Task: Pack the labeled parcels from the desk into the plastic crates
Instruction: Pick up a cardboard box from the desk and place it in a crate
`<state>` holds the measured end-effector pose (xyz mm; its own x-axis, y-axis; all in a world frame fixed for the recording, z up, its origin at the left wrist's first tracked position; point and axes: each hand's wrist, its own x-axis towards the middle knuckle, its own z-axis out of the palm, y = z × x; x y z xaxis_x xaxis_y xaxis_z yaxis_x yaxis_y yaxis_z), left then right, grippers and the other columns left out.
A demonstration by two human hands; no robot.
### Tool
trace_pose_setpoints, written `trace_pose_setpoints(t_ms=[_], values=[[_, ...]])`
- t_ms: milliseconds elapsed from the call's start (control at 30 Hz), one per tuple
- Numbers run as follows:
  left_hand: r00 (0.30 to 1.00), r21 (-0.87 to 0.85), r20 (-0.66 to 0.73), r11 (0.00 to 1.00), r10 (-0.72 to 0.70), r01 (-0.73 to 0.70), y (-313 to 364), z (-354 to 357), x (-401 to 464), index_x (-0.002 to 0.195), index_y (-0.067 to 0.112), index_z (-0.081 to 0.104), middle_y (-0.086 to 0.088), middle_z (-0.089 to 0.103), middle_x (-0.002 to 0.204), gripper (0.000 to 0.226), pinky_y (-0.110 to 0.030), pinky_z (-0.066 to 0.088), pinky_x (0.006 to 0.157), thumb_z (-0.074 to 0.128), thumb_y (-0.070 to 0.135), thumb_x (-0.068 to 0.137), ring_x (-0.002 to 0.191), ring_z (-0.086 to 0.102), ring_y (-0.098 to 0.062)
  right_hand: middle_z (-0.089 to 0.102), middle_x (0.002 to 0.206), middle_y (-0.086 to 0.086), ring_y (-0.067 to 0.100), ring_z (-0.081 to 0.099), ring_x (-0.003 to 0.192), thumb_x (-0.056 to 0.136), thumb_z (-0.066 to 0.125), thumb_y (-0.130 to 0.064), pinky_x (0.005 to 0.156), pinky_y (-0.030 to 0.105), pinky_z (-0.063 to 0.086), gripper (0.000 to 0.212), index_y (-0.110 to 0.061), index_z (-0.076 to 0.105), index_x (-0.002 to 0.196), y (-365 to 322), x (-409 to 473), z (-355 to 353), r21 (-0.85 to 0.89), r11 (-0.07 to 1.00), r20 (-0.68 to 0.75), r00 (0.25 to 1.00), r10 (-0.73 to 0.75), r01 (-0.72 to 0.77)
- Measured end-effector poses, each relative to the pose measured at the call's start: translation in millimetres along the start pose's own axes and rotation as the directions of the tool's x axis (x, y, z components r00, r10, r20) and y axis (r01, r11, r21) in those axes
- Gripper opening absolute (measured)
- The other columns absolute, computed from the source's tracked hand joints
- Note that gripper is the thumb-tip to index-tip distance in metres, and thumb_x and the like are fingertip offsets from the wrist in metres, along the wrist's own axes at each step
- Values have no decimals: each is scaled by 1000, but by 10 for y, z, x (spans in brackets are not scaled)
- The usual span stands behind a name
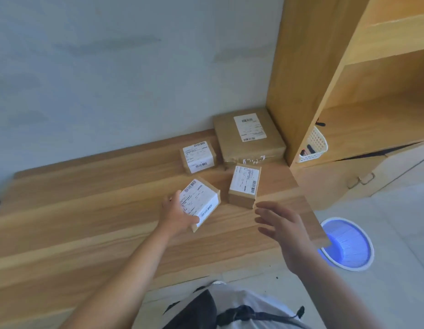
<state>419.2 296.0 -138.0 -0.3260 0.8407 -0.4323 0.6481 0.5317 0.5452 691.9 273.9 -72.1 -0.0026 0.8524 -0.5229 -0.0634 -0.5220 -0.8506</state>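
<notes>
Brown parcels [250,138], white labels [249,127]

Four labelled parcels are carried by the wooden table [87,210]: a large parcel [249,136] far right, three small ones [198,157] [245,185] [201,203] nearer, the nearest tilted.

Parcel label [198,203] print too blurred to read, white basket [316,144] contents unclear, bin [348,245] partly behind desk [87,222]

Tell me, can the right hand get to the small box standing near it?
Probably yes. The right hand is open and empty, and the upright box stands just beyond its fingers with only bare desk between them.
</notes>
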Motion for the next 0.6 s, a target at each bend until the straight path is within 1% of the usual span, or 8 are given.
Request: trace_pose_setpoints(t_ms=[33,100,167,267,333,400,500,600], values=[[998,-9,7,998,62,-62,51,-64,-172,145,24,40,1,35,139,95,-35,34,106,81,32,59,139,27,-24,73,103,4,19,68,95,93,71,-14,82,35,53,21,-18,74,113,7,14,-33,-18,1000,46,999,7,-6],[985,-23,15,985,171,-171,143,-171,-510,156,25,30,8,27,138,107,-28,26,111,87,25,65,142,24,-15,72,113,-1,18,67,106,82,77,-30,85,36,53,41,-28,71,122,4,29,-106,-47,999,162,987,18,-11],[962,-6,18,962,274,-273,255,-249,-897,157,28,29,13,25,140,109,-21,22,112,90,19,68,141,24,-9,69,123,-6,15,64,117,73,77,-43,96,41,54,59,-40,65,130,-27,26,-187,-71,997,281,959,21,-1],[925,22,30,925,380,-380,373,-296,-1443,155,39,28,26,21,141,107,-4,22,107,89,18,70,141,24,5,67,132,-16,10,62,125,78,73,-46,106,44,49,62,-53,56,137,-106,-49,-280,-118,989,483,875,-18,86],[908,50,10,907,419,-419,431,-304,-1773,154,45,27,35,15,144,107,2,21,103,88,20,70,142,22,10,64,138,-18,9,64,124,82,70,-39,104,43,49,64,-49,52,142,-168,-130,-324,-123,979,595,801,-59,164],[897,83,-37,896,440,-436,485,-314,-2059,154,48,25,36,12,146,107,4,20,103,87,20,71,145,18,9,64,139,-13,13,67,121,83,69,-32,102,44,51,64,-42,54,143,-238,-223,-367,-103,971,653,751,-97,215],[881,82,-96,886,463,-457,586,-332,-2393,153,51,26,37,15,146,106,5,19,103,86,17,74,147,17,9,68,133,-7,22,71,115,81,69,-21,99,51,54,58,-37,62,136,-319,-342,-454,-51,964,684,713,-157,261],[864,-59,-154,869,479,-492,655,-369,-2555,154,52,25,35,20,154,111,-4,22,113,90,13,74,149,19,8,71,130,1,30,70,116,77,71,-14,100,57,53,58,-29,66,132,-387,-410,-590,53,964,670,706,-229,262]])
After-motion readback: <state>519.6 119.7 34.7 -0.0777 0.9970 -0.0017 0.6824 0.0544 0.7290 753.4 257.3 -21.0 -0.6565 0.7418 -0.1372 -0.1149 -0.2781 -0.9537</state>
